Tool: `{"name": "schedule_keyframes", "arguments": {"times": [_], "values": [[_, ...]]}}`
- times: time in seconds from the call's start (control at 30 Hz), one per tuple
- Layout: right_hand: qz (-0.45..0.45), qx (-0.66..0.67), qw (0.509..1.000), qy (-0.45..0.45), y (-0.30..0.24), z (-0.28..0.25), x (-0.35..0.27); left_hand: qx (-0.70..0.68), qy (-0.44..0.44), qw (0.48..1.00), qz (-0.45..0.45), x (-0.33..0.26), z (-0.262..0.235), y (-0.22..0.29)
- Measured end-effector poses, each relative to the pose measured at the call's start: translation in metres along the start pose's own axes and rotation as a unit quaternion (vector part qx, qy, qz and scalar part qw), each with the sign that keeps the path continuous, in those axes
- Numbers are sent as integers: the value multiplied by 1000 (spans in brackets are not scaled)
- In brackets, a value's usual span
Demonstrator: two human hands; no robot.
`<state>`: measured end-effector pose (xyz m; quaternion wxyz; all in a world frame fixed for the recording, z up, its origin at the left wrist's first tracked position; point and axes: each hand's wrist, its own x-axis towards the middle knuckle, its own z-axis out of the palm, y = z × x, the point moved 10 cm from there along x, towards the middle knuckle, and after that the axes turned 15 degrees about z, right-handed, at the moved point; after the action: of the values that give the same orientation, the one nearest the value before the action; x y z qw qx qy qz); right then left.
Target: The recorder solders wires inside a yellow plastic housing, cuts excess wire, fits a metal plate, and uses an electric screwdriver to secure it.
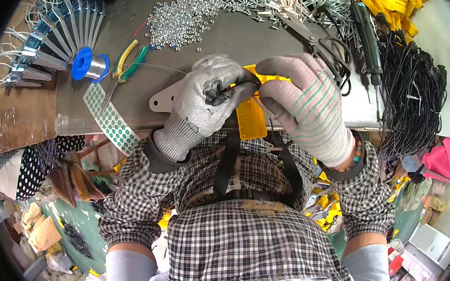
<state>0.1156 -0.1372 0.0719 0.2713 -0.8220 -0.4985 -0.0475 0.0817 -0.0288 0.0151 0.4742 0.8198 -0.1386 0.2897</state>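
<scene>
My left hand (pixel 205 95), in a grey glove with dark worn fingertips, is closed on a yellow plastic part (pixel 252 120) over the table's near edge. Part of this piece hangs below my fingers and shows small holes. My right hand (pixel 307 102), in a pale glove with green stripes, pinches close against the upper end of the same part. Whatever sits between its fingertips is hidden. Beside my left wrist lies a flat grey metal plate (pixel 163 100) with holes, partly covered by the glove.
Solder wire spool (pixel 90 66), green-and-yellow-handled pliers (pixel 128 64) and a sheet of green dots (pixel 110 120) lie left. Nuts (pixel 179 23) and screws (pixel 244 0) are heaped at the back. Scissors (pixel 321 44), an electric screwdriver (pixel 367 37) and black cables (pixel 411 96) are right.
</scene>
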Motion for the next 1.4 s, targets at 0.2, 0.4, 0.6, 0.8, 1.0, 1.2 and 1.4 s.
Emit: {"name": "schedule_keyframes", "arguments": {"times": [0.2, 0.4, 0.6, 0.8, 1.0, 1.2, 1.4], "values": [[8, 34, 999, 21, 10, 8, -2, 3, -30, 999, 14, 1, 0, 5], [62, 109, 992, 14, 20, 5, 1, -75, -6, 996, -45, -10, 1, -12], [69, 59, 996, 21, 20, 5, 3, -36, -42, 998, -36, -3, 4, -7], [141, 80, 986, 31, 27, 1, -4, 1, -43, 998, -55, -3, 5, -7], [101, 6, 981, -166, -15, 23, -42, -18, -44, 997, -64, -4, 5, -9], [357, 250, 898, -62, 43, 23, -33, -73, 3, 995, -66, -12, -1, -10], [365, 291, 884, -39, 53, 30, -27, -45, -78, 995, -46, -3, 1, -4]]}}
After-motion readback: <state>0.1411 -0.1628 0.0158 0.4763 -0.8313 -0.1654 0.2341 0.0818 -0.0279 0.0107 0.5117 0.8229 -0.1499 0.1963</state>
